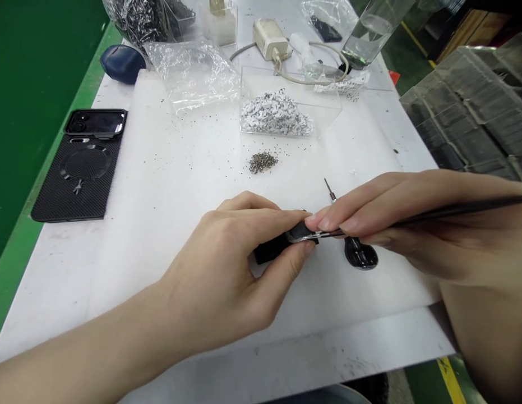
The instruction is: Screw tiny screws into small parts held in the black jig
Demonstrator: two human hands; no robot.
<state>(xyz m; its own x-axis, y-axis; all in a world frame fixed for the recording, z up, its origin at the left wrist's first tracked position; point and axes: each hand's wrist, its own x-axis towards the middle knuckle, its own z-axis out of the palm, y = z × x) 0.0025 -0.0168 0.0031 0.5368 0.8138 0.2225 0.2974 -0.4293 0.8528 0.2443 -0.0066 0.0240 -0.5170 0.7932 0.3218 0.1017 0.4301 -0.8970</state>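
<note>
**Left forearm in the foreground, small black piece pinched between thumb and fingers**

The person's left forearm (88, 342) lies nearest the camera, running in from the lower left corner to the left hand (227, 258), which sits low over a white foam sheet (172, 174). That hand is closed on a small black piece (271, 248): the index finger reaches along its far side, the thumb presses its near side. The piece lies between the two, its left part in the hollow of the grip and its right end, with a shiny rim, at the fingertips. Its underside is hidden, so whether it rests on the sheet cannot be told.

The right hand (382, 219) comes in from the right, its fingers drawn together around dark tweezers (458, 209) that slope back toward the picture's edge. Their slim silvery tips meet the right end of the piece, just beside the left fingertips; whether they pinch anything is too small to tell.

A screwdriver (360, 254) lies partly hidden by the right hand, its black handle on the near side and its thin shaft on the far side. Beyond the hands is a heap of tiny metal parts (263, 162), and behind it a clear tray (328, 112) holding small white parts (273, 115). A black phone (82, 168) lies well apart, at the left.
</note>
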